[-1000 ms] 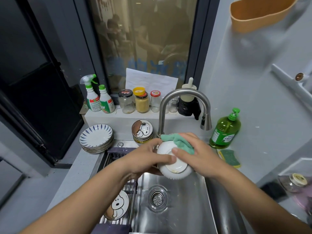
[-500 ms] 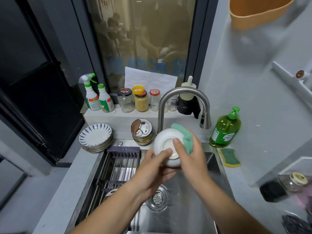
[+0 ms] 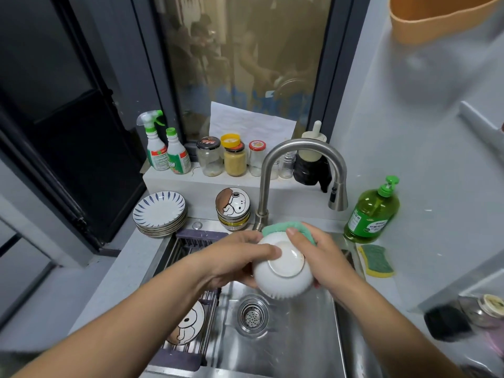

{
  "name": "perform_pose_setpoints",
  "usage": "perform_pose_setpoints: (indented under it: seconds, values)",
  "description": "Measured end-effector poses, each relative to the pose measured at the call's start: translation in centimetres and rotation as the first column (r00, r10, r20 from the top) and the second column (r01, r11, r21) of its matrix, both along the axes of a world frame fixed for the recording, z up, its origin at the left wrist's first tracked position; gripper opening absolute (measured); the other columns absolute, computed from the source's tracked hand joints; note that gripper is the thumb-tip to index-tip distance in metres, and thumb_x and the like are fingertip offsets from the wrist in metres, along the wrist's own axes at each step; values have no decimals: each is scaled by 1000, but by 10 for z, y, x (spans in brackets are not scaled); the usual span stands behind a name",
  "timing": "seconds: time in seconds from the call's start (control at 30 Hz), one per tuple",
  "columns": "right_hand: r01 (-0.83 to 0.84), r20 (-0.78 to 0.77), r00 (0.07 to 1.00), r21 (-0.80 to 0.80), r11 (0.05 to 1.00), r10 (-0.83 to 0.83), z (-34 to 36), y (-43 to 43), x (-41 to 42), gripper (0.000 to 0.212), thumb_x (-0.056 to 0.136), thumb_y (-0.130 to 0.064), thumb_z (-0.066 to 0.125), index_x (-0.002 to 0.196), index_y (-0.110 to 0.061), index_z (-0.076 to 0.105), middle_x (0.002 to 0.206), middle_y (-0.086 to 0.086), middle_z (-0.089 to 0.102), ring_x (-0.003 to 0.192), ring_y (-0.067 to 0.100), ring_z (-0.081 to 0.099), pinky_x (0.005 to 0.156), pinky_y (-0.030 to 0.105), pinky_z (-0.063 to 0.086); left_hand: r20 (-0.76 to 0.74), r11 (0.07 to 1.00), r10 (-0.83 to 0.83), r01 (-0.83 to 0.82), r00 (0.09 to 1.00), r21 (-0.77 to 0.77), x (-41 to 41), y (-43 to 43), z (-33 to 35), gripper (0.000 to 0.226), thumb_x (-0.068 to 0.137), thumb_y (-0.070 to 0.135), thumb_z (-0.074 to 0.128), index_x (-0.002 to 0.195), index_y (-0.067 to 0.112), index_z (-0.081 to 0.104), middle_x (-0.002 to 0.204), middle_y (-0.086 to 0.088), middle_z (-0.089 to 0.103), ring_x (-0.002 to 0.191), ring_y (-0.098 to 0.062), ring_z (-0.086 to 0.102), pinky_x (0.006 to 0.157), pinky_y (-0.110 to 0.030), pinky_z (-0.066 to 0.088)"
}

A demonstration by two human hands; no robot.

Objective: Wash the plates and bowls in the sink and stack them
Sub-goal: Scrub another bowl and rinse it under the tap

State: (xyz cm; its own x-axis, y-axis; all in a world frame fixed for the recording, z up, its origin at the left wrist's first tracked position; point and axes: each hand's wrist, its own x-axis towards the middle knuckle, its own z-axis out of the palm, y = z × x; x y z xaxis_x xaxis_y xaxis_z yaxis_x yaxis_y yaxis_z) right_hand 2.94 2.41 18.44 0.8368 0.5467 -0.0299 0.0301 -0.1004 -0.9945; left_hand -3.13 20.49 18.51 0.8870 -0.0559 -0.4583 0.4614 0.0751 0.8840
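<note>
Over the steel sink (image 3: pixel 300 347) I hold a white ribbed bowl (image 3: pixel 283 271) with its base turned toward me. My left hand (image 3: pixel 237 257) grips the bowl's left side, thumb on its foot ring. My right hand (image 3: pixel 321 255) clasps the right side and presses a green cloth (image 3: pixel 286 227) against the far rim. A cartoon-dog plate (image 3: pixel 188 323) lies on the drying rack (image 3: pixel 196 304) in the sink's left part. Blue-striped plates (image 3: pixel 161 211) and cartoon-dog bowls (image 3: pixel 233 208) are stacked on the counter behind the sink.
The curved faucet (image 3: pixel 302 170) arches right above the bowl. A green soap bottle (image 3: pixel 373 211) and a yellow-green sponge (image 3: pixel 376 260) sit on the right counter. Spray bottles (image 3: pixel 163 151) and jars (image 3: pixel 234 159) line the window ledge. The drain strainer (image 3: pixel 252 315) lies below the bowl.
The bowl and both hands have dropped lower over the sink and nearer to me. The cloth has shifted from the bowl's right side to its far rim.
</note>
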Motion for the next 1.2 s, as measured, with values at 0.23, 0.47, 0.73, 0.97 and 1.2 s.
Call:
perform_pose_setpoints:
  seconds: [0.23, 0.47, 0.73, 0.97, 1.2]
  values:
    - [323, -191, 932, 54, 945, -308, -53, 25, -18, 25, 104, -43, 43, 113, -39, 66, 114, 0, 71, 99, 17, 66, 79, 32, 54, -40, 932, 352, -354, 935, -80, -3, -2, -28, 37, 80, 15, 80, 114, 6, 68, 88, -11, 73, 68, -20, 70, 59, -36, 61]
    - [408, -362, 853, 18, 913, -375, -76, 62, -37, 31, 107, -33, 38, 130, -30, 59, 96, -1, 67, 86, 15, 62, 78, 41, 56, 200, 805, 593, -584, 780, -106, -11, -5, -63, 51, 75, 13, 81, 122, 21, 64, 113, -8, 75, 106, -31, 72, 98, -56, 57]
    - [374, -792, 610, 279, 884, -8, -60, 108, 25, 46, 107, -37, 26, 128, -13, 60, 117, 17, 71, 101, 36, 70, 72, 48, 62, 376, 936, 302, -347, 876, 56, 4, 83, -85, 77, 75, -6, 86, 135, 22, 46, 130, -5, 60, 112, -4, 65, 94, -24, 54]
    - [366, -717, 679, 148, 919, -155, -60, 175, 82, 62, 91, -49, 56, 133, -4, 52, 129, 30, 61, 115, 44, 63, 88, 61, 54, 342, 982, 149, -180, 928, 60, 66, 152, -87, 50, 85, 44, 76, 129, 37, 51, 131, 9, 54, 112, -3, 57, 92, -20, 48]
    - [281, -503, 840, 86, 956, -202, -78, 206, 116, 27, 105, -24, 45, 125, -23, 64, 103, 14, 73, 77, 32, 70, 51, 36, 55, 291, 961, -50, -34, 955, 275, 125, 210, -101, 108, 75, 31, 91, 155, 33, 19, 152, 15, 43, 133, -5, 46, 106, -14, 34]
